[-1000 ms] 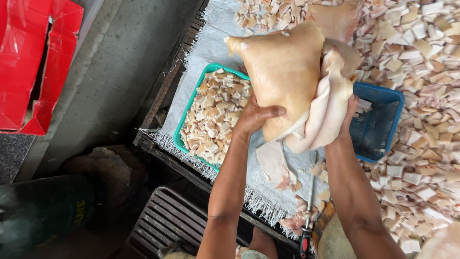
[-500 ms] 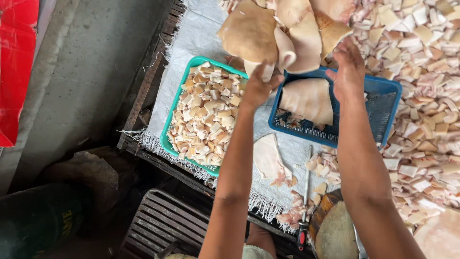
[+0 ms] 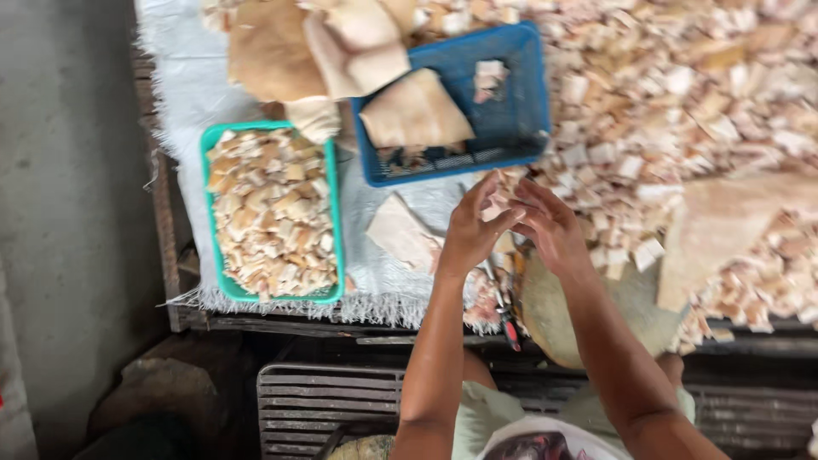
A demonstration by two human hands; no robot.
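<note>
Just below the blue basket (image 3: 503, 119), the left hand (image 3: 469, 234) and right hand (image 3: 550, 226) meet open-fingered, gripping nothing, over light, stiff-looking cut pieces (image 3: 613, 170).

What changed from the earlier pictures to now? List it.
Both hands let go of the big pale sheets, which now lie at the table's far edge, one piece in the blue basket. The left hand and right hand drew back, together and empty. The green basket of cut pieces stayed put.

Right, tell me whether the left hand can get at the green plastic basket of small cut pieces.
Probably yes: the left hand is empty, and only bare white cloth lies between it and the green plastic basket.
</note>
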